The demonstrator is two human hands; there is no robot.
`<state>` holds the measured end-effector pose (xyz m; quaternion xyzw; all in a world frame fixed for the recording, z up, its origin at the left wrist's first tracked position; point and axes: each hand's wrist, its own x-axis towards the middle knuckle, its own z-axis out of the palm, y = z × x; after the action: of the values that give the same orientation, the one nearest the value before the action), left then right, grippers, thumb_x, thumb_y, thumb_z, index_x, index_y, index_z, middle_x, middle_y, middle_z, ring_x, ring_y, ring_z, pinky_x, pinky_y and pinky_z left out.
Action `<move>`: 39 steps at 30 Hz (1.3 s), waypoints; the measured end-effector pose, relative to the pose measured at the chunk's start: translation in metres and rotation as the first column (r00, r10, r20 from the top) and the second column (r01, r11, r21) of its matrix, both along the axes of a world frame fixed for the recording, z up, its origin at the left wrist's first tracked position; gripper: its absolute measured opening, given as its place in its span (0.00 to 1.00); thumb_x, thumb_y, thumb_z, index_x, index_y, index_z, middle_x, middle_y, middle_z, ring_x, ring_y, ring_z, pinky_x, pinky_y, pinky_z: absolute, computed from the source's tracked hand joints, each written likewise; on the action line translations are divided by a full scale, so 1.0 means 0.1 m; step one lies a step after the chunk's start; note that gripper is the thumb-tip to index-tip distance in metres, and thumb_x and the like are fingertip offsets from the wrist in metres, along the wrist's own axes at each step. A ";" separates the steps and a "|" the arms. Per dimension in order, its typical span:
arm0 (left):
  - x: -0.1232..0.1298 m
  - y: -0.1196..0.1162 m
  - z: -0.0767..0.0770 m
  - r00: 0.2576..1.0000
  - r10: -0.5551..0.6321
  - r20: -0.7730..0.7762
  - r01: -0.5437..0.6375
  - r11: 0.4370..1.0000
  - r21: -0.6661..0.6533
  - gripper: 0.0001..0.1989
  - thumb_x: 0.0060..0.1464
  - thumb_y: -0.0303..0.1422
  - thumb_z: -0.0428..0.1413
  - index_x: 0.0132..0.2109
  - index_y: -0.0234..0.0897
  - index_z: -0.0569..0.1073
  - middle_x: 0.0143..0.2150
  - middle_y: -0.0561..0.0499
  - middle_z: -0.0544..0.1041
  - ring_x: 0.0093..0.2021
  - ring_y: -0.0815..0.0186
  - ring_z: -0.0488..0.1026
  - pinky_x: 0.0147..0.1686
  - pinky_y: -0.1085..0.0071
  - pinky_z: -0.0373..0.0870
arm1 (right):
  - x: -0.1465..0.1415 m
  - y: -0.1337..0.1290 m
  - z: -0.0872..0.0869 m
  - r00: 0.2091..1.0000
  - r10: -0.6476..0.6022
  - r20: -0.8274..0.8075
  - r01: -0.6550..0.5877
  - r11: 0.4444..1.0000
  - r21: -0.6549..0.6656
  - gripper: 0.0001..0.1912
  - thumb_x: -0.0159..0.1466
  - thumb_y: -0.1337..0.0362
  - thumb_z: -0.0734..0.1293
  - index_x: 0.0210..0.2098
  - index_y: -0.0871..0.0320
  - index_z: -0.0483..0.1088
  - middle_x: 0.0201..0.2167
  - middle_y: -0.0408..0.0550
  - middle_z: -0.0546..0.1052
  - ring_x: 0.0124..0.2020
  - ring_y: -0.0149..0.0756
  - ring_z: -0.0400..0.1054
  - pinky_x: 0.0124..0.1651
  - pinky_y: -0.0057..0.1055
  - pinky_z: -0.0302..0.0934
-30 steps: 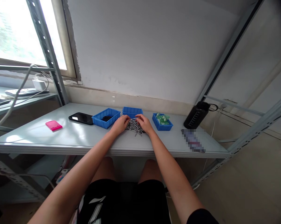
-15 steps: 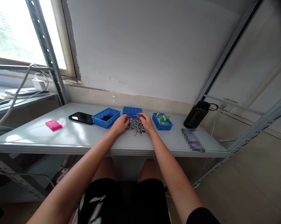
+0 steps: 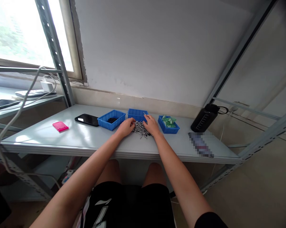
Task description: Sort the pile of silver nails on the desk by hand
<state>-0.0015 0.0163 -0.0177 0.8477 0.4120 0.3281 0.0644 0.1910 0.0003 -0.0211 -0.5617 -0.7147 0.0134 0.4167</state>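
Note:
A heap of slim silver metal pins (image 3: 141,129), which look like rivets or screws, lies on the grey table between my hands. My left hand (image 3: 127,126) rests at the heap's left edge, its fingers curled together; whatever they hold is hidden. My right hand (image 3: 152,124) is over the heap's right side, fingers closed, with one thin metal pin (image 3: 144,113) poking up from them. Just behind the heap stands a blue bin (image 3: 134,112), its inside partly hidden by my right hand. To the left, another blue bin (image 3: 107,124) holds small black pieces (image 3: 111,120).
A third blue bin (image 3: 168,129) with green-and-clear packets (image 3: 168,121) stands right of my right hand. Farther right are a black bottle (image 3: 204,118) and a blurred flat item (image 3: 201,145). On the left lie a phone (image 3: 86,119) and a pink case (image 3: 60,126).
The thin pin at my right hand lay nearly level before and now tilts upward. My right hand has lowered toward the heap. The whole view has shifted slightly.

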 end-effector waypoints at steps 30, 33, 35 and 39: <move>-0.04 0.01 0.02 0.954 0.003 -0.301 -0.017 0.999 -0.045 0.14 0.60 0.37 0.52 0.49 0.34 0.70 0.48 0.45 0.72 0.45 0.63 0.71 0.45 0.60 0.72 | 0.05 -0.05 0.01 0.946 -0.089 -0.311 0.097 0.995 0.010 0.13 0.57 0.66 0.58 0.35 0.57 0.73 0.34 0.48 0.77 0.37 0.36 0.70 0.46 0.32 0.62; -0.04 0.00 0.03 0.959 0.022 -0.284 -0.040 0.998 -0.057 0.14 0.60 0.37 0.52 0.49 0.34 0.70 0.48 0.46 0.72 0.45 0.63 0.71 0.44 0.60 0.72 | 0.05 -0.05 0.01 0.949 -0.082 -0.306 0.087 0.996 0.004 0.12 0.57 0.65 0.59 0.34 0.57 0.73 0.33 0.47 0.77 0.37 0.36 0.70 0.46 0.33 0.62; -0.05 -0.01 0.04 0.964 0.035 -0.264 -0.053 0.997 -0.063 0.14 0.61 0.37 0.52 0.49 0.34 0.70 0.47 0.46 0.72 0.44 0.63 0.72 0.44 0.61 0.72 | 0.05 -0.06 0.01 0.949 -0.079 -0.305 0.084 0.996 0.002 0.12 0.57 0.65 0.59 0.34 0.57 0.73 0.33 0.47 0.77 0.36 0.37 0.70 0.46 0.33 0.62; -0.04 0.00 0.04 0.979 0.061 -0.197 -0.073 0.996 -0.054 0.13 0.61 0.37 0.52 0.48 0.34 0.70 0.47 0.46 0.72 0.44 0.63 0.72 0.44 0.61 0.72 | 0.05 -0.06 0.01 0.950 -0.068 -0.305 0.074 0.997 0.008 0.12 0.58 0.65 0.58 0.34 0.56 0.73 0.32 0.46 0.77 0.36 0.37 0.69 0.45 0.34 0.62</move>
<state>-0.0058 0.0160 -0.0134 0.8590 0.4544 0.2327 0.0384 0.1956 -0.0058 -0.0199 -0.5742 -0.6214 0.0779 0.5273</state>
